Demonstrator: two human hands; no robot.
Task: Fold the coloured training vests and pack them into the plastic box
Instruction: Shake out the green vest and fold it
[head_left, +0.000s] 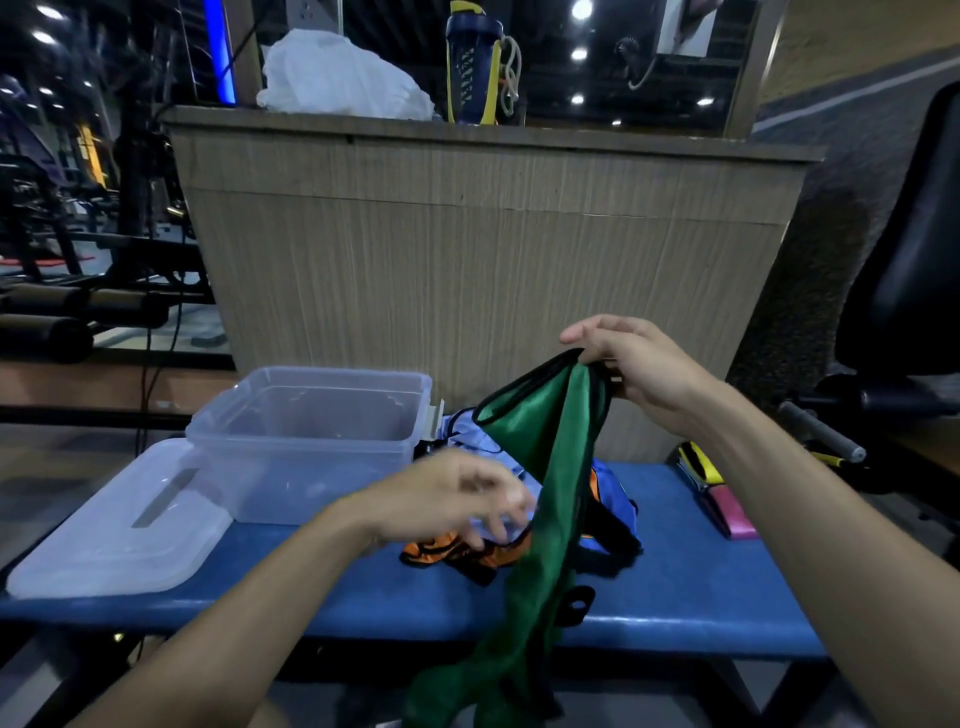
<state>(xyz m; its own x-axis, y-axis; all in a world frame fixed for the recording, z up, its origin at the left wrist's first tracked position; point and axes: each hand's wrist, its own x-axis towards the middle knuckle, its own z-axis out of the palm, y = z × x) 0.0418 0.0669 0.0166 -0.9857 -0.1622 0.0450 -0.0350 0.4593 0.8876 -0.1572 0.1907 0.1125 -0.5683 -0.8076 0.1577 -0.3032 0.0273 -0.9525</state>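
My right hand pinches the top strap of a green vest with black trim and holds it up; the vest hangs down past the front edge of the blue bench. My left hand is blurred, its fingers loosely curled just left of the hanging vest, holding nothing I can make out. Under the vest lie an orange vest and a light blue vest in a heap. The clear plastic box stands open on the bench's left part.
The box's lid lies flat at the bench's left end. A yellow, black and pink strap lies at the right end. Behind stands a wooden counter with a bottle and a white bag. Gym machines flank both sides.
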